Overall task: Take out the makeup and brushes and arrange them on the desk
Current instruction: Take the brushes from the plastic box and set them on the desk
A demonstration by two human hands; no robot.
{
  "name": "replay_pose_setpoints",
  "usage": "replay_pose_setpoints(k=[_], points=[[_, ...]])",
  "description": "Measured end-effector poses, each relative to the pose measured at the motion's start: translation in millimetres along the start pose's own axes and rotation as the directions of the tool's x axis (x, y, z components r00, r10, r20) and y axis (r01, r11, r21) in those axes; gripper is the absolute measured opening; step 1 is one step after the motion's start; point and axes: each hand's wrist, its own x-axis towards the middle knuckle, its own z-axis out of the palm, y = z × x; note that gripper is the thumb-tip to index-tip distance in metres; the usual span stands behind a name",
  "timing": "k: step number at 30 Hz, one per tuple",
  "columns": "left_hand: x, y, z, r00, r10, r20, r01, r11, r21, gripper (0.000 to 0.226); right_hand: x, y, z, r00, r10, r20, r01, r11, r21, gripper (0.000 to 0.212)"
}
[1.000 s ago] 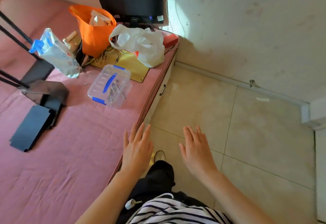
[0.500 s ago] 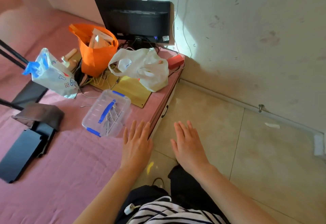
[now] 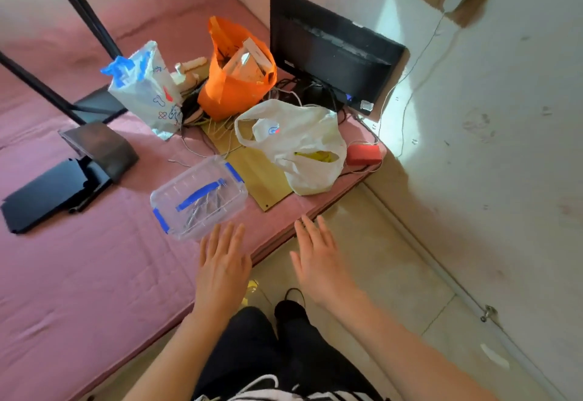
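Nothing is held yet: your left hand [image 3: 222,262] and right hand [image 3: 318,258] both hover flat, fingers straight and empty. The left hand's fingertips sit just at the near edge of the clear plastic box [image 3: 198,197]; whether they touch it cannot be told. The right hand hangs over the desk's [image 3: 94,274] right edge.

The box lies on the pink desk top, near the middle, with the white plastic bag [image 3: 296,145] beyond it to the right and the orange bag [image 3: 236,75] farther back. Thin items show through the lid, probably brushes, though they are too blurred to name.

Expect the box to be light and stiff, with smooth walls that may slip under bare fingers. Take it by its two short ends, where the blue clips [image 3: 159,219] give you an edge to press. The blue handle on the lid should lift it only while the clips are fastened. What lies inside looks slim and loose, so keep the box level when you open it.
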Motion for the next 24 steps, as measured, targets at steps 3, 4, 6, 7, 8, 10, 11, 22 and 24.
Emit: replay_pose_setpoints(k=[3, 4, 6, 7, 8, 10, 11, 22, 24], points=[[8, -4, 1, 0.994, -0.110, 0.004, 0.110, 0.994, -0.022, 0.056, 33, 6, -6, 0.994, -0.090, 0.061, 0.093, 0.995, -0.043, 0.061], [11, -7, 1, 0.989, -0.145, -0.002, 0.144, 0.989, -0.029, 0.056, 43, 5, -7, 0.990, -0.119, 0.074, 0.124, 0.991, -0.056, 0.061], [17, -17, 0, 0.978, -0.210, -0.017, 0.209, 0.977, -0.035, 0.055, 65, 0, -8, 0.980, -0.165, 0.109, 0.173, 0.982, -0.077, 0.061], [21, -22, -1, 0.971, -0.237, -0.026, 0.237, 0.971, -0.034, 0.055, 76, -3, -7, 0.975, -0.182, 0.128, 0.194, 0.977, -0.086, 0.061], [26, -28, -1, 0.964, -0.262, -0.037, 0.260, 0.965, -0.038, 0.054, 86, -6, -6, 0.969, -0.201, 0.144, 0.216, 0.972, -0.098, 0.061], [34, -40, -1, 0.950, -0.306, -0.056, 0.303, 0.951, -0.056, 0.053, 109, -13, -5, 0.955, -0.238, 0.175, 0.262, 0.956, -0.129, 0.061], [39, -47, -1, 0.945, -0.323, -0.055, 0.320, 0.946, -0.059, 0.052, 120, -16, -4, 0.950, -0.248, 0.189, 0.277, 0.950, -0.143, 0.061], [89, -159, 15, 0.898, -0.441, -0.009, 0.440, 0.897, -0.049, 0.055, 229, -60, 32, 0.943, -0.239, 0.231, 0.276, 0.950, -0.143, 0.059], [98, -176, 23, 0.891, -0.454, 0.000, 0.453, 0.890, -0.049, 0.055, 246, -64, 44, 0.941, -0.235, 0.245, 0.273, 0.952, -0.137, 0.058]])
